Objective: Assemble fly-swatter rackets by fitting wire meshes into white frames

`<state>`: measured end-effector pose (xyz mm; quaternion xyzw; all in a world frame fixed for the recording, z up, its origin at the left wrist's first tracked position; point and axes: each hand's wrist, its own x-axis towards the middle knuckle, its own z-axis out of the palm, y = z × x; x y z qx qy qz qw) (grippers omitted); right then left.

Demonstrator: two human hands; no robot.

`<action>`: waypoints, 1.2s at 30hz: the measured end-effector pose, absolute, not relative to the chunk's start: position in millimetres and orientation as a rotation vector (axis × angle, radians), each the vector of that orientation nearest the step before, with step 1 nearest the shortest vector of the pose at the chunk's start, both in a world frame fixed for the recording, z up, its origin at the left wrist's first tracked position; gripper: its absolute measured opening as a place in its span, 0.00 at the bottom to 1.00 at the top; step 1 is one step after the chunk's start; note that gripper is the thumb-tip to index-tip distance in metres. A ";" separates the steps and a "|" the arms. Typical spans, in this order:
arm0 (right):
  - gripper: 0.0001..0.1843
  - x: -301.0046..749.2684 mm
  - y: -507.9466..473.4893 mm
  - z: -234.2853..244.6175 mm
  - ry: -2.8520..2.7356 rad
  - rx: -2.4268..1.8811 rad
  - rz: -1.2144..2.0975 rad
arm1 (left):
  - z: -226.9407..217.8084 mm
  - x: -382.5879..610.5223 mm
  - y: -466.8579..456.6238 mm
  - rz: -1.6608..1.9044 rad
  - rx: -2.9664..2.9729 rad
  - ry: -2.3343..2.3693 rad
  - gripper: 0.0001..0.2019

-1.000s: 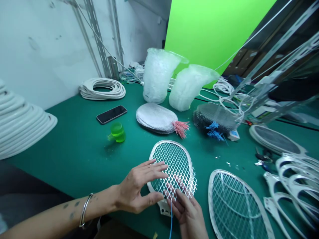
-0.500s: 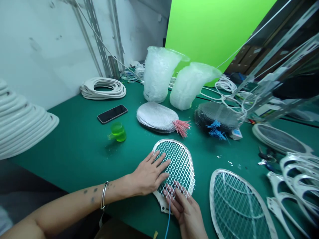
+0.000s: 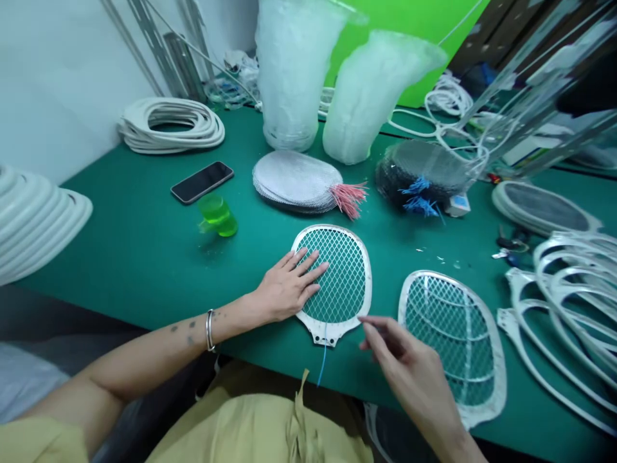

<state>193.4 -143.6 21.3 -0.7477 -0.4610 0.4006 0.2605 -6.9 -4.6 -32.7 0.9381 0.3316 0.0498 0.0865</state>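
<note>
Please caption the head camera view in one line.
Left hand on a mesh swatter frame, right hand beside it.

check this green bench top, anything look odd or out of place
A translucent lime-green plastic cup appears tipped on its side beside the black smartphone. A thin blue wire also trails loose from the base of the white mesh racket frame.

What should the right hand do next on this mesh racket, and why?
Probably pick up the blue wire: it trails loose from the racket's neck, the left hand holds the racket flat, and the right hand hovers just beside it.
</note>
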 end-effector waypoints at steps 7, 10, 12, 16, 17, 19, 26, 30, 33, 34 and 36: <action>0.39 197.2 -69.9 -21.8 -2.617 -1.394 0.466 | -32.3 -6.8 -0.3 0.105 2.788 0.939 0.25; 0.39 204.9 -62.8 -33.5 -2.710 -1.366 0.504 | -20.6 -14.7 -3.2 0.089 2.772 0.824 0.30; 0.36 206.8 -63.6 -33.9 -2.729 -1.363 0.513 | -12.1 -24.3 -13.4 0.152 2.774 0.729 0.36; 0.32 205.7 -64.9 -29.4 -2.756 -1.348 0.582 | -5.7 -39.2 -50.5 0.396 2.736 0.654 0.34; 0.34 205.5 -64.5 -28.5 -2.752 -1.361 0.600 | -6.5 -39.5 -60.1 0.465 2.722 0.632 0.30; 0.36 205.9 -63.1 -26.9 -2.754 -1.387 0.634 | -10.1 -35.9 -75.9 0.581 2.733 0.523 0.21; 0.42 208.6 -56.3 -19.5 -2.865 -1.354 0.780 | -23.9 -19.1 -90.2 0.858 2.747 0.205 0.08; 0.43 208.0 -55.4 -19.8 -2.869 -1.375 0.786 | -25.9 -12.7 -94.7 0.927 2.722 0.258 0.08; 0.43 207.7 -55.4 -20.6 -2.861 -1.384 0.785 | -28.4 -6.8 -98.9 0.957 2.709 0.288 0.07; 0.42 208.0 -55.2 -20.6 -2.862 -1.381 0.792 | -29.4 -5.7 -99.6 0.960 2.708 0.289 0.07; 0.43 209.0 -54.2 -20.2 -2.858 -1.364 0.822 | -31.3 -5.1 -99.9 0.952 2.713 0.288 0.06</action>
